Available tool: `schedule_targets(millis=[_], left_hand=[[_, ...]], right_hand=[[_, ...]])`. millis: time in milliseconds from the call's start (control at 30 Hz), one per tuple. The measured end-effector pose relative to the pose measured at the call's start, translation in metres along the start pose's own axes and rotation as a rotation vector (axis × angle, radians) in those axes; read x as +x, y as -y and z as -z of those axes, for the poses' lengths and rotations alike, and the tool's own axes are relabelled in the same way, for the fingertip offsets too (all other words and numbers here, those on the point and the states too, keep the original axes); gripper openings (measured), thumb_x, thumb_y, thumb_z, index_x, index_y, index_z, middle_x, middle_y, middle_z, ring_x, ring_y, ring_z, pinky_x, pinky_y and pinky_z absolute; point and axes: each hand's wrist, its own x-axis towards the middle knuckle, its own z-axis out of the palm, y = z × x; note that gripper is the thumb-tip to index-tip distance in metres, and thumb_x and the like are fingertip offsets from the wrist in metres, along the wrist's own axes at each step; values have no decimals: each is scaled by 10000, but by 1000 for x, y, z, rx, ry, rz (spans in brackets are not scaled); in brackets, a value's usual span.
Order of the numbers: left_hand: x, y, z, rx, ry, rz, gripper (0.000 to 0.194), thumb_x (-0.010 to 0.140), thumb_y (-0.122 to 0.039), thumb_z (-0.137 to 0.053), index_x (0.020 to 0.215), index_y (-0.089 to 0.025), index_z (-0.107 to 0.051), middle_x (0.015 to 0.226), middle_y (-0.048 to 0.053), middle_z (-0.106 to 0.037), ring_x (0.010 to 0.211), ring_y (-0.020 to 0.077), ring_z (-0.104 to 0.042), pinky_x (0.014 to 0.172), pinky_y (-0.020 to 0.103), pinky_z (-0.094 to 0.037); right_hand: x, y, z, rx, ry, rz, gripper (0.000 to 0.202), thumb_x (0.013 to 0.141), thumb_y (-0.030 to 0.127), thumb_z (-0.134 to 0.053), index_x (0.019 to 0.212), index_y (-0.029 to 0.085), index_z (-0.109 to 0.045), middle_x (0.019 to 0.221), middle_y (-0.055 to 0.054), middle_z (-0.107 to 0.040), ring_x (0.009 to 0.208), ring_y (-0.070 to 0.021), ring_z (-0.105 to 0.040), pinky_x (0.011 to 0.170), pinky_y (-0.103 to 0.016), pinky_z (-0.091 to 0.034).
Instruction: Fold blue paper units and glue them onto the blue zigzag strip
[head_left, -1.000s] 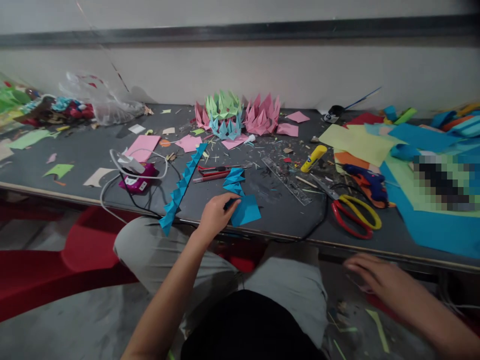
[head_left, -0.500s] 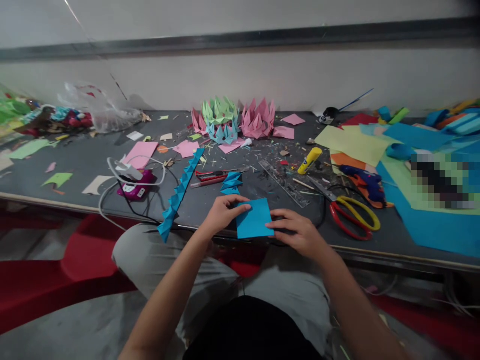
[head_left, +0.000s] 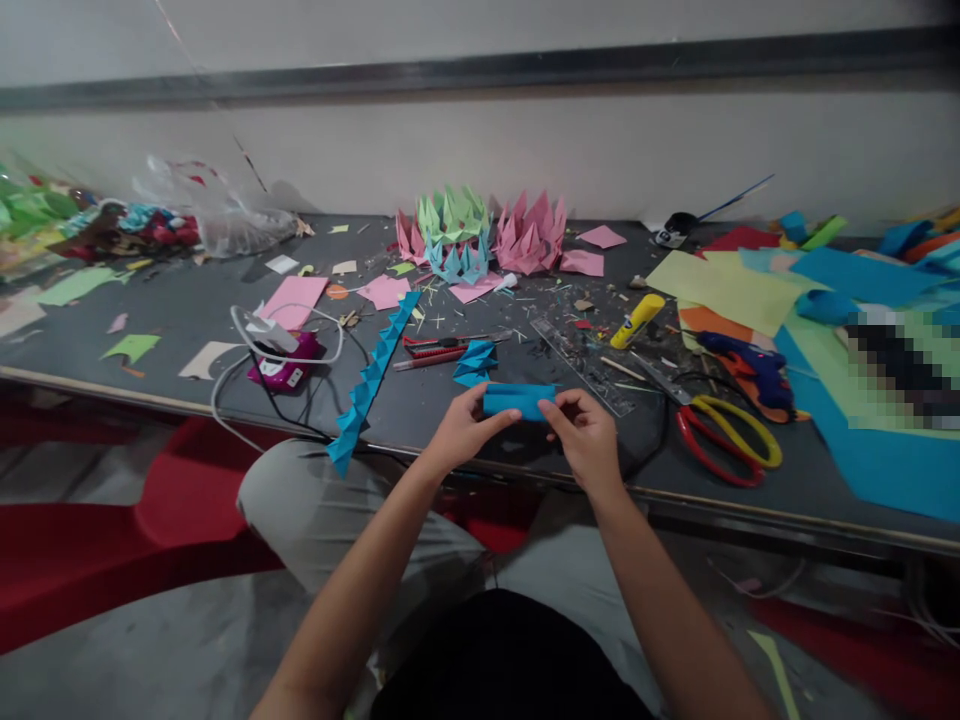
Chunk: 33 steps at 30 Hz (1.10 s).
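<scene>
A blue sheet of paper (head_left: 519, 402), bent over on itself into a narrow band, is held above the table's front edge. My left hand (head_left: 469, 425) pinches its left end, thumb in front. At the right end, my right hand (head_left: 585, 430) grips it between thumb and fingers. Just behind the sheet lies a small folded blue paper piece (head_left: 475, 362). To the left, a long strip of folded blue paper points (head_left: 373, 380) slants over the table's front edge. Red-handled cutters (head_left: 435, 350) rest between the strip and the small piece.
Scissors (head_left: 727, 440), a glue stick (head_left: 637, 320), a clear ruler (head_left: 581, 365) and a blue glue gun (head_left: 750, 370) lie to the right. Pink folded paper (head_left: 531, 235) and green folded paper (head_left: 454, 215) stand at the back. A purple power socket (head_left: 289, 362) with cables sits left.
The blue sheet was a flat square; now it is bent over into a narrow band. My right hand has moved in and closed on its right end. The view has shifted slightly.
</scene>
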Motion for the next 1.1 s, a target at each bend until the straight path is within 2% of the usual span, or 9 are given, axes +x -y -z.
schedule_targets(millis=[100, 200, 367, 500, 867, 1100], left_hand=[[0, 1, -1, 88, -92, 5, 369, 669, -494, -640, 700, -143, -529, 608, -38, -482, 558, 81, -425, 514, 189, -363], [0, 3, 0, 108, -118, 3, 353, 680, -479, -631, 685, -142, -525, 600, -41, -486, 551, 77, -417, 507, 188, -352], [1, 6, 0, 81, -83, 6, 340, 691, -479, -627, 703, -144, -565, 637, -29, -565, 582, 93, -487, 549, 204, -386], [1, 6, 0, 64, -62, 5, 315, 710, -455, -625, 726, -143, -588, 645, -22, -605, 584, 97, -518, 549, 203, -398], [1, 3, -2, 125, -107, -8, 312, 699, -451, -631, 676, -147, -567, 609, -18, -611, 580, 110, -545, 527, 208, -404], [1, 1, -2, 160, -110, -20, 298, 706, -438, -630, 681, -144, -587, 600, -20, -611, 562, 105, -540, 515, 205, -398]], right_hand=[[-1, 1, -1, 36, 2, -8, 358, 601, 415, -720, 832, 200, -551, 663, 34, -557, 549, -101, -517, 432, -194, -456], [0, 0, 0, 42, 61, -29, 419, 598, 402, -724, 933, 189, -591, 695, 9, -608, 577, -110, -541, 461, -207, -470], [1, -6, 1, 29, 9, -68, 307, 596, 424, -717, 746, 164, -651, 614, 14, -594, 535, -103, -521, 440, -213, -466], [1, -8, 0, 31, 2, -73, 312, 591, 428, -718, 748, 165, -660, 617, 14, -599, 536, -104, -525, 442, -214, -466], [0, -6, 3, -17, 36, -42, 282, 635, 439, -683, 719, 172, -655, 591, 18, -586, 518, -103, -513, 451, -216, -455], [0, -5, 3, -13, 11, -67, 310, 608, 454, -692, 712, 165, -649, 596, 15, -591, 510, -104, -511, 430, -215, -452]])
